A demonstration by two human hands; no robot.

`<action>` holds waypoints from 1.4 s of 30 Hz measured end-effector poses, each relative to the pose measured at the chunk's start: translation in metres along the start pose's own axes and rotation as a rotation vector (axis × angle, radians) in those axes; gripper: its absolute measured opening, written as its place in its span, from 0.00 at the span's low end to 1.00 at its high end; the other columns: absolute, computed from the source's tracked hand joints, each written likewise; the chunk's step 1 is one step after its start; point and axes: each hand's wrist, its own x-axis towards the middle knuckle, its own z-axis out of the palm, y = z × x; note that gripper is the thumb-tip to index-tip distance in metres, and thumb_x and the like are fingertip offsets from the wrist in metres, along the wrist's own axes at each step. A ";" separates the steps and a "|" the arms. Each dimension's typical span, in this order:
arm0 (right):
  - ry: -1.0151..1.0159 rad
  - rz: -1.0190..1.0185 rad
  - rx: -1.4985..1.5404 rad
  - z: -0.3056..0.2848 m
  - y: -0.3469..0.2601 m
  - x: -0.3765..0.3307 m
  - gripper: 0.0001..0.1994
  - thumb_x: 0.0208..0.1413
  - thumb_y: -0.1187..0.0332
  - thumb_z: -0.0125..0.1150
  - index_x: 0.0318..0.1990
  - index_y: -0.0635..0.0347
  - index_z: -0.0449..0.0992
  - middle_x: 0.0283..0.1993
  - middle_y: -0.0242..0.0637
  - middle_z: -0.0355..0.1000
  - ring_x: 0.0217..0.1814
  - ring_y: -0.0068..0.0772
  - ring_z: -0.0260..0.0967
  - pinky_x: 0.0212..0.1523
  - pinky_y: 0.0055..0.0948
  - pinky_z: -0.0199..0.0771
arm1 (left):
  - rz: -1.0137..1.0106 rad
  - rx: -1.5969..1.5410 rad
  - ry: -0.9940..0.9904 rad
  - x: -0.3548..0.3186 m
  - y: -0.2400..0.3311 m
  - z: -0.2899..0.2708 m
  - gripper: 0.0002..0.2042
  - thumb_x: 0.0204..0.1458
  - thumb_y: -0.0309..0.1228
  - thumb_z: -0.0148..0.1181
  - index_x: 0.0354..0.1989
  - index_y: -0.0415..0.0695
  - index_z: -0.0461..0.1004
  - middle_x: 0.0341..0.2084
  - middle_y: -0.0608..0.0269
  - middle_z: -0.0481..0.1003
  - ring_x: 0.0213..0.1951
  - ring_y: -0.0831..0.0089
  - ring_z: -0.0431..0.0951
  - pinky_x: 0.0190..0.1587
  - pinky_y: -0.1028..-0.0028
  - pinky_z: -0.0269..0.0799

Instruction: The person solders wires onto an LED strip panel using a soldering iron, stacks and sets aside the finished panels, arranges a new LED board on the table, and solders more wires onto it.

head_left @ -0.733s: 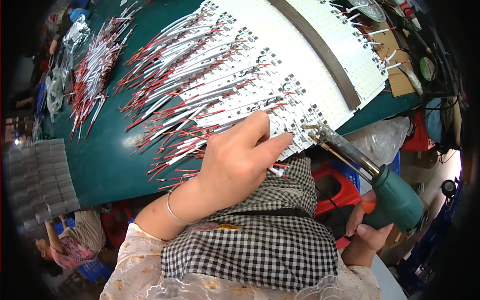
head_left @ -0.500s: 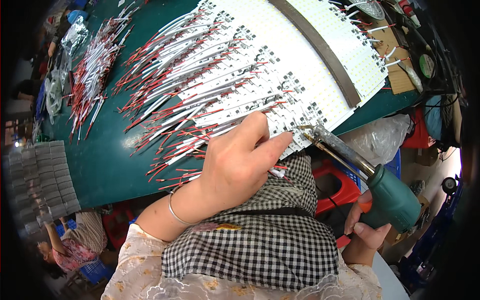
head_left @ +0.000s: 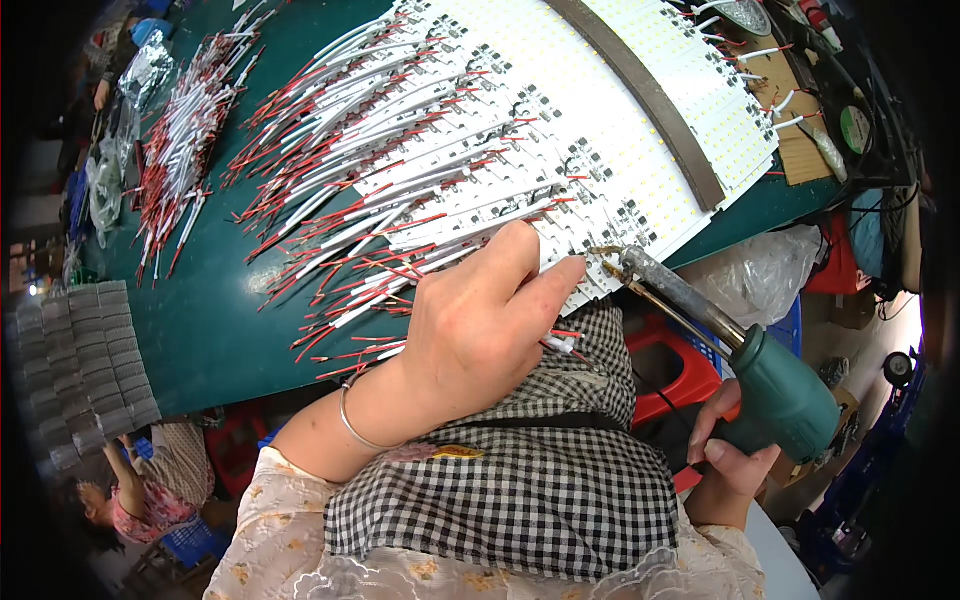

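My left hand (head_left: 475,320) is closed, thumb and index finger pinched over the near corner of the white LED boards (head_left: 640,170). What the fingertips hold is hidden behind them. White-and-red wire ends (head_left: 565,345) poke out below the hand. In my right hand (head_left: 730,450) is a soldering iron (head_left: 785,395) with a green handle, gripped from below. Its bent tip rests at the board edge, just right of my left fingertips. A thin metal tube runs along the iron's shaft. Rows of white wires with red ends (head_left: 370,150) lie over the boards' left side.
A dark bar (head_left: 640,90) lies across the boards. Loose wires (head_left: 190,140) are piled on the green table (head_left: 220,340), with grey blocks (head_left: 90,360) at its left edge. A red stool (head_left: 680,370) and plastic bag (head_left: 750,270) stand right. Another person (head_left: 150,500) sits lower left.
The soldering iron's tip has shifted very slightly left and up, toward my left fingertips. My right fingers have moved a little on the handle. My left hand stays nearly in place.
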 end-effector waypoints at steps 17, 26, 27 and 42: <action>-0.071 -0.003 -0.124 -0.009 0.005 -0.005 0.30 0.40 0.77 0.66 0.53 0.78 0.62 0.25 0.42 0.66 0.16 0.29 0.66 0.16 0.23 0.70 | 0.055 0.025 0.005 0.002 0.001 -0.001 0.12 0.40 0.19 0.60 0.36 0.36 0.78 0.23 0.61 0.65 0.20 0.70 0.71 0.17 0.72 0.67; -0.162 0.003 0.063 -0.020 -0.001 0.001 0.31 0.43 0.76 0.65 0.54 0.82 0.57 0.22 0.43 0.65 0.14 0.30 0.64 0.13 0.26 0.70 | 0.026 0.042 -0.026 0.001 0.005 -0.003 0.11 0.40 0.20 0.60 0.36 0.36 0.78 0.25 0.60 0.66 0.22 0.70 0.74 0.18 0.72 0.69; -0.159 0.000 0.062 -0.019 -0.001 0.000 0.31 0.43 0.76 0.65 0.54 0.82 0.57 0.22 0.43 0.65 0.14 0.30 0.64 0.13 0.26 0.70 | 0.030 0.040 -0.019 0.001 0.005 -0.003 0.11 0.41 0.21 0.60 0.36 0.36 0.77 0.25 0.60 0.66 0.22 0.69 0.73 0.18 0.72 0.69; -0.082 0.037 0.062 -0.020 -0.005 -0.017 0.27 0.41 0.77 0.65 0.50 0.79 0.62 0.22 0.43 0.67 0.14 0.30 0.65 0.13 0.24 0.70 | -0.125 -0.331 -0.121 0.007 -0.005 -0.001 0.24 0.32 0.06 0.52 0.39 0.40 0.80 0.27 0.60 0.70 0.27 0.71 0.73 0.27 0.76 0.70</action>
